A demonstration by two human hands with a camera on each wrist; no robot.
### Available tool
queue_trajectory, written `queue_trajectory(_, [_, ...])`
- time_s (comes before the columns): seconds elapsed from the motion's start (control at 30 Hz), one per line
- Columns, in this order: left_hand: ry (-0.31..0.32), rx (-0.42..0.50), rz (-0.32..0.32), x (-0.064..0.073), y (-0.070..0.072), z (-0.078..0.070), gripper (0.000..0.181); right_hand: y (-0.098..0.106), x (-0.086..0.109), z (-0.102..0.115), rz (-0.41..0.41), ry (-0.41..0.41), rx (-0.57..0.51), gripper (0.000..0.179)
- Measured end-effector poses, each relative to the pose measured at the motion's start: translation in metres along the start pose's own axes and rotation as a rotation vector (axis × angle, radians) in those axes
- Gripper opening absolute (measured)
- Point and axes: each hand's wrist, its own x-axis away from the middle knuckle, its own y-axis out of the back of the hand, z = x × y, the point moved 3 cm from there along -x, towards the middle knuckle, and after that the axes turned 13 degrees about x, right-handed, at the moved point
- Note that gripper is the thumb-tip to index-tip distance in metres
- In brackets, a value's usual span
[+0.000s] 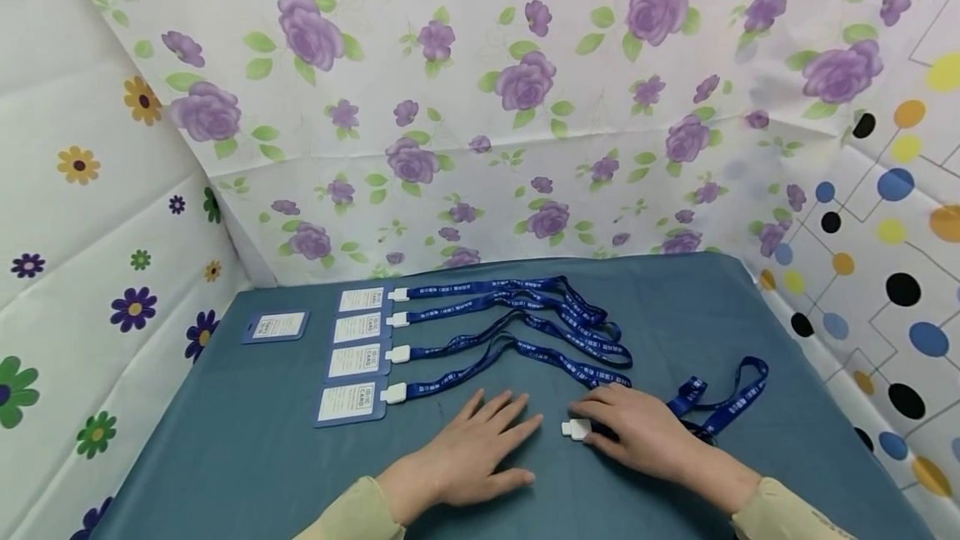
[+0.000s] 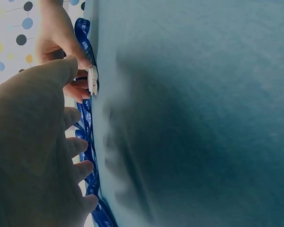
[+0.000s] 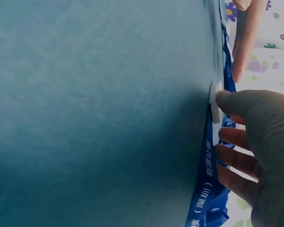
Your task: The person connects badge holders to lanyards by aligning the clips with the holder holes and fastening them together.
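My right hand (image 1: 643, 432) pinches the white plastic clip (image 1: 577, 429) of a blue lanyard between thumb and fingers, low over the cloth. The lanyard's printed strap (image 1: 726, 415) runs out behind that hand and loops to the right; part of it is hidden under the palm. My left hand (image 1: 480, 452) is held palm down with its fingers spread, holding nothing, a short way left of the clip. In the left wrist view the clip (image 2: 93, 80) stands out from the right fingers. On the far left lies a blue card holder (image 1: 275, 327) with no strap on it.
Several blue card holders with lanyards attached lie in a stacked column, the nearest card holder (image 1: 349, 403) just beyond my left hand. Their straps (image 1: 562, 354) stretch right across the blue-green cloth (image 1: 247, 457). Flowered fabric (image 1: 480, 107) hangs behind the table, dotted fabric (image 1: 885, 273) at the right.
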Motion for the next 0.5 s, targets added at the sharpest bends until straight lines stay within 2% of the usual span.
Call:
queue_trajectory(0.13, [0.006, 0.012, 0.011, 0.006, -0.003, 0.001, 0.070, -0.002, 0.005, 0.005, -0.087, 0.019, 0.005, 0.028])
queue_trajectory(0.27, [0.003, 0.022, 0.018, 0.010, -0.005, 0.001, 0.070, -0.006, 0.006, 0.014, -0.137, 0.058, -0.013, 0.028])
queue_trajectory(0.5, [0.011, 0.021, -0.003, 0.017, -0.002, 0.001, 0.071, -0.008, 0.008, 0.021, -0.091, 0.045, -0.001, 0.033])
